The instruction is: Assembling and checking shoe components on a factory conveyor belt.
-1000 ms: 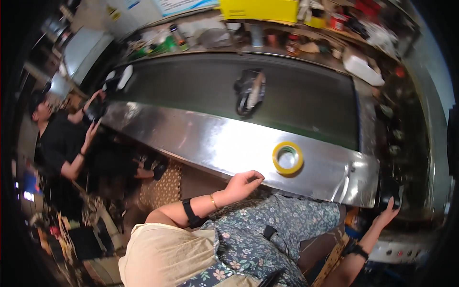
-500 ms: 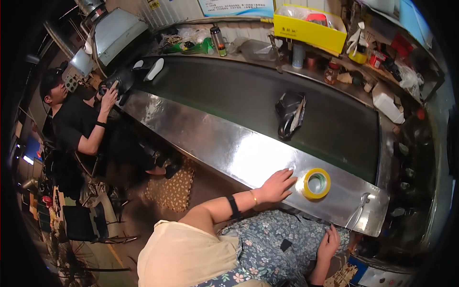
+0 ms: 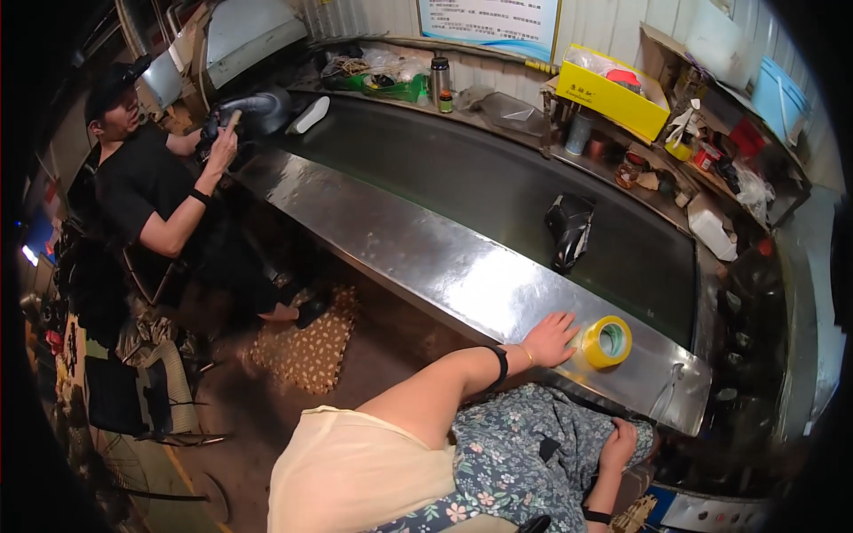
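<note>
My left hand [image 3: 551, 339] lies palm down on the bare metal ledge [image 3: 400, 240], fingers stretched out and holding nothing. Close beside its fingertips rests a roll of yellow tape [image 3: 626, 343], which the hand does not grip. My right hand [image 3: 619, 444] rests on my lap on the floral apron [image 3: 515, 444], with its fingers loosely bent and nothing visible in them. Beyond the ledge a glossy black shoe part [image 3: 569, 233] lies on the dark belt [image 3: 444, 169]. A thin metal tool [image 3: 671, 386], too small to name, lies at the ledge's right end.
At the left a co-worker [image 3: 169, 178] sits holding a dark shoe-like piece [image 3: 253, 114]. Near it is a white sole [image 3: 308, 115]. Along the back stand a flask [image 3: 440, 78], a yellow box [image 3: 613, 96] and a white jug [image 3: 711, 226]. A spotted mat [image 3: 306, 351] covers part of the floor.
The view has swung, so the ledge, tape and shoe part appear farther right. My left hand stays on the ledge beside the tape; my right hand's fingers look more bent on my lap.
</note>
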### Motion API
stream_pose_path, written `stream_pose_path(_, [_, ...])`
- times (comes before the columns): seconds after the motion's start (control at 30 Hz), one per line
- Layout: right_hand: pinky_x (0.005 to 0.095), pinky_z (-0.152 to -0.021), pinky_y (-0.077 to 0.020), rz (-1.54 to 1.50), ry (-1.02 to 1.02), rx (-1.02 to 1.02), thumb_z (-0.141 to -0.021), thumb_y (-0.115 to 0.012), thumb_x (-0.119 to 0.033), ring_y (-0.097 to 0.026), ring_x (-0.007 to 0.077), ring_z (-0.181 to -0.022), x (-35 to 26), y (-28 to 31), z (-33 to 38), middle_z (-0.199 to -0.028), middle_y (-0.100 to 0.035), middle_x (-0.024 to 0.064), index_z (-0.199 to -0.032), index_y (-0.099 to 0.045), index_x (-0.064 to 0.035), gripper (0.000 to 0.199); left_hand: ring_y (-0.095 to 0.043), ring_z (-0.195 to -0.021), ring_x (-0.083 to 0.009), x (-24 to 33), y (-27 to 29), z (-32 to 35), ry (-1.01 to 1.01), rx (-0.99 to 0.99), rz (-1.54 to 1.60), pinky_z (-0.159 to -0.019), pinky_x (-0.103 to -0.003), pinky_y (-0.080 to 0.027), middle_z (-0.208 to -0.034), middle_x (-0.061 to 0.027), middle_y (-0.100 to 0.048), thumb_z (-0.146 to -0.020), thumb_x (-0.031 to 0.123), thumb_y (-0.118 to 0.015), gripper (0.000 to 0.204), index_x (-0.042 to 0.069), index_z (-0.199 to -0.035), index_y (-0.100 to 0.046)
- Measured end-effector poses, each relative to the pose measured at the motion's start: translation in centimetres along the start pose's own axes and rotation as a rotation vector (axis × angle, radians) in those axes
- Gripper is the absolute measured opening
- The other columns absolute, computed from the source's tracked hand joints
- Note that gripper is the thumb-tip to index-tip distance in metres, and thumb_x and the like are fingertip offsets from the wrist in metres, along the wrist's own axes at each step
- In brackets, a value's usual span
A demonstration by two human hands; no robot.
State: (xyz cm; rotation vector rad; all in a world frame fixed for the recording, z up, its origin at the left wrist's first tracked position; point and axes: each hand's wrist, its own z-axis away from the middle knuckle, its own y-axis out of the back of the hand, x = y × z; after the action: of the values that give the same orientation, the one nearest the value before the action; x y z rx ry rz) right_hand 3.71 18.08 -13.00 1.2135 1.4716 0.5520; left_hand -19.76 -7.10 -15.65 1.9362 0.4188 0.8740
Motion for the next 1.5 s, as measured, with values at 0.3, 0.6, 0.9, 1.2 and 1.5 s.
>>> stream_pose_path(0.3, [0.0453,-0.097,-0.0424,0.036,0.019,0.146,-0.084,-0.057,0.000,-0.054,0.0372,-0.112,-8.0,6.6,1.8,-0.101,-0.067,0.0156,-0.098,-0.068,-0.0008,0.018,-0.037,-0.133,-0.0385,0.1,-0.9,-0.7,0.004,-0.010,-0.036,-0.113,-0.046,-0.029,-0.144,-0.0215,-0.042,-0.088,0.036,-0.056,0.058,0.003,-0.135,-0.051])
stream_pose_path(0.6, [0.0485,-0.105,-0.0353,0.126,0.233,0.007,-0.078,-0.060,-0.004,-0.060,0.0292,-0.101,-14.1,9.2,2.4,-0.101,-0.070,0.0097,-0.094,-0.069,-0.0035,0.019,-0.034,-0.137,-0.0382,0.5,-0.5,-0.3,0.052,-0.043,-0.002,-0.115,-0.047,-0.026,-0.147,-0.0213,-0.039,-0.089,0.037,-0.056,0.057,0.003,-0.135,-0.052])
stream_pose_path(0.9, [0.0475,-0.107,-0.0335,0.048,0.089,-0.034,-0.086,-0.058,-0.007,-0.058,0.0321,-0.108,-8.6,5.8,0.6,-0.105,-0.069,0.0117,-0.101,-0.070,-0.0029,0.020,-0.036,-0.136,-0.0394,-0.6,-1.3,0.1,0.046,-0.021,0.011,-0.114,-0.048,-0.028,-0.146,-0.0227,-0.040,-0.088,0.036,-0.058,0.058,0.003,-0.135,-0.051])
stream_pose_path(1.2, [0.0476,-0.105,-0.0356,0.075,0.160,-0.053,-0.082,-0.060,-0.005,-0.060,0.0295,-0.104,-8.5,4.2,-0.9,-0.104,-0.070,0.0087,-0.098,-0.070,-0.0043,0.020,-0.039,-0.133,-0.0400,1.0,0.1,0.3,0.018,-0.033,-0.037,-0.112,-0.048,-0.030,-0.144,-0.0223,-0.043,-0.089,0.036,-0.058,0.055,0.002,-0.132,-0.052])
stream_pose_path(1.5, [0.0477,-0.105,-0.0372,-0.094,0.096,-0.072,-0.082,-0.062,-0.004,-0.061,0.0310,-0.106,-6.9,5.4,-3.0,-0.107,-0.069,0.0122,-0.100,-0.069,-0.0028,0.019,-0.044,-0.126,-0.0433,-0.3,0.3,-0.9,-0.008,-0.024,-0.079,-0.110,-0.047,-0.033,-0.137,-0.0261,-0.048,-0.087,0.033,-0.063,0.053,0.001,-0.129,-0.055])
